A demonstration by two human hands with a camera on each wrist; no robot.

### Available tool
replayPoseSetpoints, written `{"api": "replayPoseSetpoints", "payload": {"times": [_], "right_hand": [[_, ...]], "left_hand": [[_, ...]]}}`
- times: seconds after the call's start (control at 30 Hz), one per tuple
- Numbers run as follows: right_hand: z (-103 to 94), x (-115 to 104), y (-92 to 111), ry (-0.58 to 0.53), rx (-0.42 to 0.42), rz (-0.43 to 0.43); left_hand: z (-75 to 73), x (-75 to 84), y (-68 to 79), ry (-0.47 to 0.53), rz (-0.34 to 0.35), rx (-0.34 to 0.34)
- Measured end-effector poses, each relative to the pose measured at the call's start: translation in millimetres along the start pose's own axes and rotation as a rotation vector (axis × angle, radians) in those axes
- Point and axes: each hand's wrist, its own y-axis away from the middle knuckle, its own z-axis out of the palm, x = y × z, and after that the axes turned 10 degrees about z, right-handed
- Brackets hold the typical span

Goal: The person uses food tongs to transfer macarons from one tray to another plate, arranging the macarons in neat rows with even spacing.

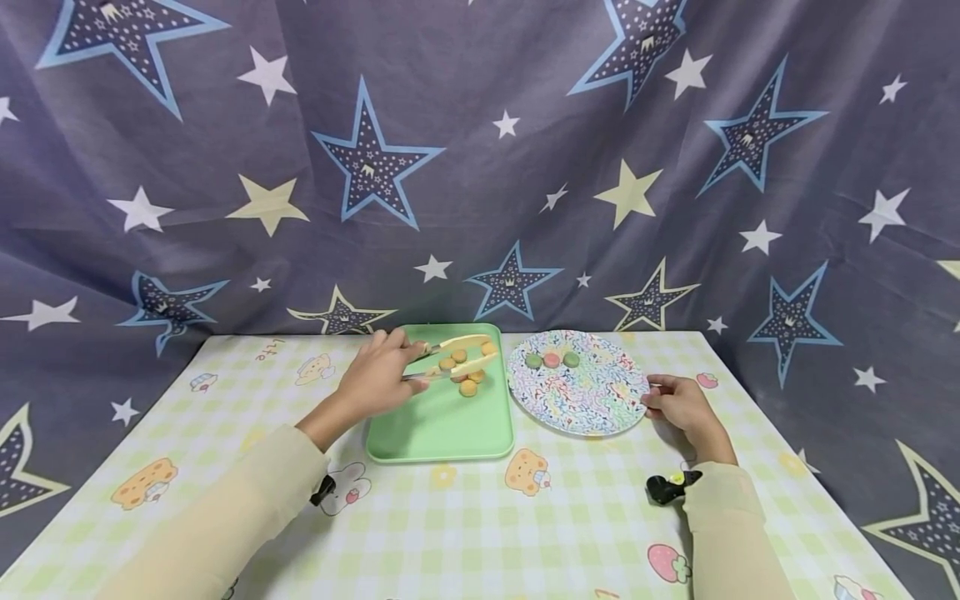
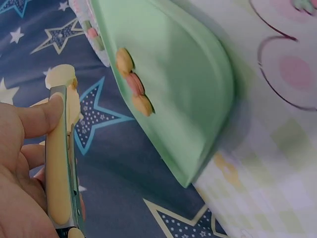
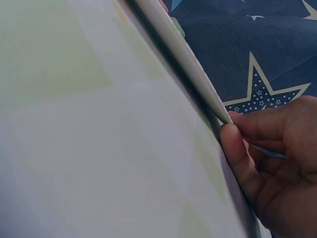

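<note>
One starred cloth (image 1: 450, 200) is hung beyond the fingers of both hands, and a checked table (image 1: 600, 533) is laid out beneath them. Under the left fingers, and reaching to their right, a green tray (image 1: 442, 429) is set. To the left of the right fingers a plate (image 1: 585, 400) is placed, its near rim pinched between the thumb and fingers of the right hand (image 1: 686, 408). By the left hand (image 1: 378, 373) a pair of tongs (image 2: 58, 163) is held, the fingers curled about the handles and the two arms kept apart. The main relation is judged to be this: the long axis of the tongs is aimed rightward from the left fingers, over the tray and toward the plate. Just right of those fingertips, yellow macarons (image 2: 125, 61) and a pink macaron (image 2: 134, 84) are gathered in the tray; by the left hand they are far more closely approached than by the right. Whether one is pinched at the tong tips cannot be told. Between the fingers of both hands, two green macarons (image 1: 571, 359) are rested on the plate, with a second pink one (image 1: 551, 360) between them.
</note>
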Motion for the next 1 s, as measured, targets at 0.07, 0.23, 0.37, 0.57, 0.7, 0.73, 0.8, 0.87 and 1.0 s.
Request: {"api": "replayPoseSetpoints", "payload": {"times": [0.07, 0.23, 0.37, 0.57, 0.7, 0.73, 0.8, 0.87, 1.0], "right_hand": [[0.2, -0.2, 0.2, -0.002, 0.001, -0.001], [1.1, -0.5, 0.6, -0.002, 0.008, -0.004], [1.1, -0.1, 0.4, -0.002, 0.011, -0.004], [0.9, 1.8, -1.6, -0.003, 0.011, -0.021], [1.2, 1.6, -1.9, 0.002, 0.016, -0.018], [1.1, 1.5, -2.0, 0.003, 0.016, -0.014], [0.8, 1.1, -2.0, 0.006, 0.018, -0.005], [0.2, 1.1, -2.1, 0.010, 0.018, -0.006], [-1.0, 1.3, -2.6, 0.012, 0.019, -0.007]], "left_hand": [[2.3, 3.4, -3.5, -0.005, 0.014, 0.003], [8.5, 13.7, -12.8, -0.008, 0.032, 0.000], [15.2, 21.8, -20.0, 0.004, 0.041, -0.007], [27.6, 31.6, -30.0, 0.051, 0.055, -0.008], [34.8, 36.6, -35.1, 0.045, 0.058, -0.022], [36.4, 37.6, -36.0, 0.041, 0.057, -0.029], [39.1, 39.2, -37.5, 0.035, 0.054, -0.041], [41.6, 40.5, -39.1, 0.028, 0.055, -0.049], [47.2, 42.4, -42.2, 0.009, 0.064, -0.070]]}}
